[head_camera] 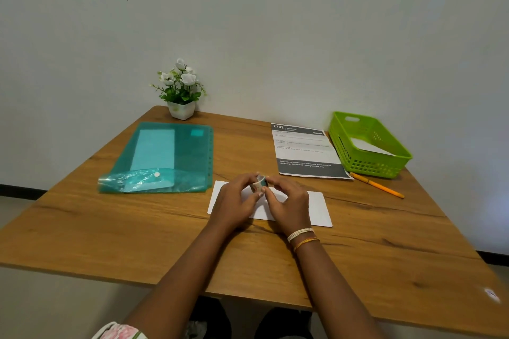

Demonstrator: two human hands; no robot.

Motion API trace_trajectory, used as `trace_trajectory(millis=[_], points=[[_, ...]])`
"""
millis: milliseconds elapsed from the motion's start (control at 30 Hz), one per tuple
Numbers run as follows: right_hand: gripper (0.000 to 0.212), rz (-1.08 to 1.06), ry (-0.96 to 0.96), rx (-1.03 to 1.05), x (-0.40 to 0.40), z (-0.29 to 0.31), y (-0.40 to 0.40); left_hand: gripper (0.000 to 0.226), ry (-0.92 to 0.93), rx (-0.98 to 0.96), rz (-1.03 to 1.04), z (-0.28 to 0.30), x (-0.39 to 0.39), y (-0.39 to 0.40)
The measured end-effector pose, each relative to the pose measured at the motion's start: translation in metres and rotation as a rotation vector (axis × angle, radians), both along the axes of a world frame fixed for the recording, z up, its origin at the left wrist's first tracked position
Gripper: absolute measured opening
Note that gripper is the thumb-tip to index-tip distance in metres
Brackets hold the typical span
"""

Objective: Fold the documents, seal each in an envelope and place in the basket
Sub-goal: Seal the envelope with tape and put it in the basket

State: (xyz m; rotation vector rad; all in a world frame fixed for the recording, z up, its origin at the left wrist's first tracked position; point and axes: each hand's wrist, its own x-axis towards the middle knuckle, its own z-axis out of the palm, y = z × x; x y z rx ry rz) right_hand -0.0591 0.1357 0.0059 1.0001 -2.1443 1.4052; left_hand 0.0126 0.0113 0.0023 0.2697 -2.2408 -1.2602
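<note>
On the wooden table (137, 228), taking the white envelope (316, 209) at the near middle as the landmark: far to its left and a little back lies a teal folder (170, 157), with a white sheet showing through it and its snap flap toward the near edge. Behind the folder, by the wall, stands a potted plant (181, 91) with white flowers. Both forearms reach in from the near edge and meet over the envelope. The left hand (234, 201) curls its fingers around a small tape roll (259, 184), held just above the envelope's left half; the right hand (289, 201), with thread bands at the wrist, pinches the same roll from the other side with thumb and fingertips. Behind the envelope to the right lies a printed document (305, 151), flat and unfolded. Right of that sits a green basket (369, 168) holding a white envelope-like piece. An orange pen (377, 185) lies just in front of the basket, right of the envelope.
</note>
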Motion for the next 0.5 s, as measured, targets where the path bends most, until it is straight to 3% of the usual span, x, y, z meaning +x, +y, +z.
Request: trace_trajectory(millis=[167,367,500], points=[[0.041,0.059,-0.219,0.053,-0.0041,-0.0003,-0.0004,0.023,0.041,0.035,-0.015,0.0023,0.0006,-0.0009],[0.022,0.127,-0.465,-0.083,-0.0078,0.0007,0.0004,0.037,0.044,0.044,-0.030,0.0069,0.0028,-0.0016],[0.009,0.117,-0.489,-0.154,-0.0086,0.0022,0.0026,0.043,0.008,0.027,-0.044,0.0057,0.0030,-0.0011]])
